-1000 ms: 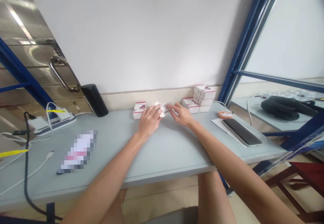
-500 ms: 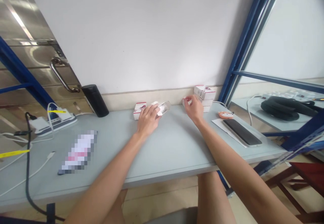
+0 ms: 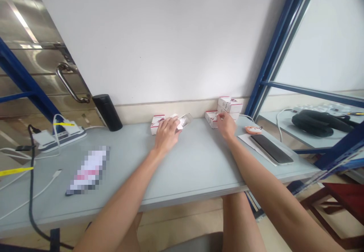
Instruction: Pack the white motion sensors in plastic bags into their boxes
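Grey surface (image 3: 182, 172) runs along a white wall, seen through the head camera I am watching from afar. At far left a white power strip (image 3: 61, 135) lies with cables trailing from it, and a black cylinder (image 3: 106, 112) stands against the wall. Near the middle a small white-and-red box (image 3: 157, 123) sits by the wall. The left hand (image 3: 166, 136) rests just beside it. Its grip is closed on a clear plastic piece (image 3: 185, 120) that pokes out past the fingertips toward the right. Something white is held with it, but I cannot tell what.

Well apart to the right, the right hand (image 3: 227, 125) reaches to a stack of white-and-red boxes (image 3: 229, 105) against the wall. Its fingertips are at the low box (image 3: 211, 118) at the stack's left foot, thumb and forefinger drawn together. Whether that grip truly holds the box or only touches it, I cannot tell. Further right lie a small orange object (image 3: 253, 129) and a dark phone (image 3: 271, 148) on a white sheet.

My judgement is that the step in hand is a fetch at the stack while the left hand holds the clear piece ready. A next move would call for a firm pinch on the low box alone, drawn clear sideways so the boxes beside it stay put.
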A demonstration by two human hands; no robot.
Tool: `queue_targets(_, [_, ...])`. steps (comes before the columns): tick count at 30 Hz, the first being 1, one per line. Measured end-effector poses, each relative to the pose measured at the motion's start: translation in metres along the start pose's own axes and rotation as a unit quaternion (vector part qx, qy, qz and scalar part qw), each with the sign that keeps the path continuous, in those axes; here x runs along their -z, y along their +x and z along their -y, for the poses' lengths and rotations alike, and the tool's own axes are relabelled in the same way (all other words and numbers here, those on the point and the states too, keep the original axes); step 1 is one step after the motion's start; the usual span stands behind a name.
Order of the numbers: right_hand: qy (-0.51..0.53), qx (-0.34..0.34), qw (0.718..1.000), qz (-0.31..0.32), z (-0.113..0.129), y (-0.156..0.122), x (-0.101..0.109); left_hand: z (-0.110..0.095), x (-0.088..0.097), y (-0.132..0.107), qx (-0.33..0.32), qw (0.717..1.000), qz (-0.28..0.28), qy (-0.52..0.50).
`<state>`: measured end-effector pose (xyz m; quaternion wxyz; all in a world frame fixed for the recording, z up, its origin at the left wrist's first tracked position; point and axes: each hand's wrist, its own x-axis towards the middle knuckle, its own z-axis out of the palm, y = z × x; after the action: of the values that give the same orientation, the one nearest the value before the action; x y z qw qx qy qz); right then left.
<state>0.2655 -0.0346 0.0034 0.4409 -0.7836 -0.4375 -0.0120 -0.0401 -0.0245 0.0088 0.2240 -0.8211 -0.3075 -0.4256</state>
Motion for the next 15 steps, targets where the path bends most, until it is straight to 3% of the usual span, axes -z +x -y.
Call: queue_targets(15, [0.019,0.037,0.999,-0.016,-0.0004,-0.0029,-0.0059,0.0003,-0.0006,0.0001,0.005,1.0,0.004,-0.011])
